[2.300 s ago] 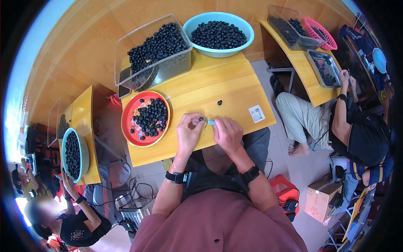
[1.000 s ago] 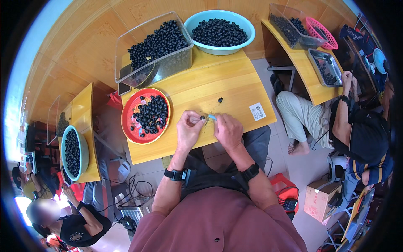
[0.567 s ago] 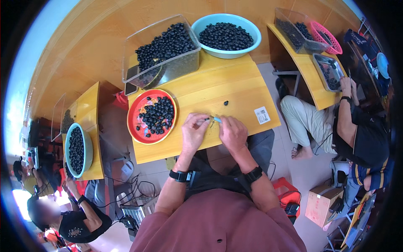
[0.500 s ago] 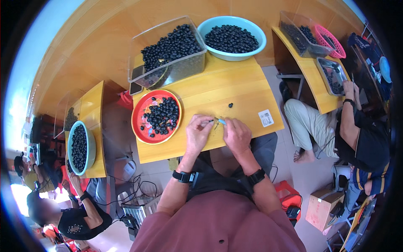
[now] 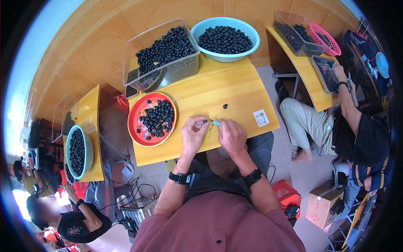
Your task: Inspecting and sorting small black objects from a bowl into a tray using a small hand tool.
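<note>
The table (image 5: 201, 92) is coloured in yellow wood grain, and on its left the red tray (image 5: 137, 106) is rimmed in gold and patterned with pinkish flowers beneath blue-black berries (image 5: 159, 117). Light blue is shared by the slim tool (image 5: 217, 123) and the far bowl (image 5: 225, 58), while the white label (image 5: 260, 118) at right is marked in black. The near shirt (image 5: 218, 222) is coloured plain maroon.

A white label (image 5: 260, 118) near the surface's (image 5: 201, 96) right edge bears a square code and print too small to read; red print on the cardboard box (image 5: 320, 206) is also illegible.
</note>
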Action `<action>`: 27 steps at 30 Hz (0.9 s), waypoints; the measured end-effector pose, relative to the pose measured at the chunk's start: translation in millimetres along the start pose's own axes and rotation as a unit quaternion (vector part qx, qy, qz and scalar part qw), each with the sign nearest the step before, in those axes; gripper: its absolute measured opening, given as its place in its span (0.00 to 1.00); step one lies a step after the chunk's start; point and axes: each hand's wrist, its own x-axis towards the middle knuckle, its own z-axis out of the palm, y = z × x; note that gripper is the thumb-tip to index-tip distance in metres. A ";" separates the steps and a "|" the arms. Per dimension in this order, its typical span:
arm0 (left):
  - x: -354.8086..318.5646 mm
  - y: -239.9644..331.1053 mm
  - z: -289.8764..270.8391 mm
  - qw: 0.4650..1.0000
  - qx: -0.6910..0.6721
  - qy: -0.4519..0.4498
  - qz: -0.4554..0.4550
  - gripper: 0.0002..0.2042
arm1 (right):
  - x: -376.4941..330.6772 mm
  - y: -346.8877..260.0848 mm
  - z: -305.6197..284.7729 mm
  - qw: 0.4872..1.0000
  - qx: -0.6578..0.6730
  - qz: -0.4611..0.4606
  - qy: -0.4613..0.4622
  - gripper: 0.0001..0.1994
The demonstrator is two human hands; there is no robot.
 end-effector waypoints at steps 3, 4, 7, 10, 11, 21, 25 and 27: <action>0.3 3.1 -2.6 0.999 0.032 -0.003 0.020 0.09 | -0.1 -0.3 0.0 1.000 0.000 -0.001 0.003 0.05; 0.0 4.7 -3.4 0.998 0.058 -0.013 -0.009 0.09 | -0.4 -0.1 0.1 1.000 0.001 0.000 0.005 0.06; -0.1 8.3 -2.4 0.998 0.061 -0.021 -0.003 0.09 | -1.3 0.8 0.1 1.000 -0.001 0.000 0.008 0.06; -0.5 8.3 0.6 0.997 0.065 -0.002 0.052 0.09 | -1.5 0.6 -0.1 1.000 -0.003 0.002 -0.002 0.05; -0.4 7.0 1.1 0.997 0.065 -0.002 0.052 0.09 | -1.4 0.3 -0.3 1.000 -0.003 0.003 -0.002 0.05; -0.4 12.6 1.1 0.988 0.151 -0.019 0.015 0.11 | -0.2 1.4 -1.7 1.000 0.011 -0.025 -0.011 0.04; 0.6 5.7 0.1 0.995 0.094 -0.023 0.008 0.12 | 0.4 1.0 -0.5 1.000 0.006 -0.025 -0.010 0.04; 1.3 2.6 -0.4 0.996 0.085 -0.027 0.011 0.12 | 0.8 0.6 -1.0 1.000 0.005 -0.024 -0.009 0.04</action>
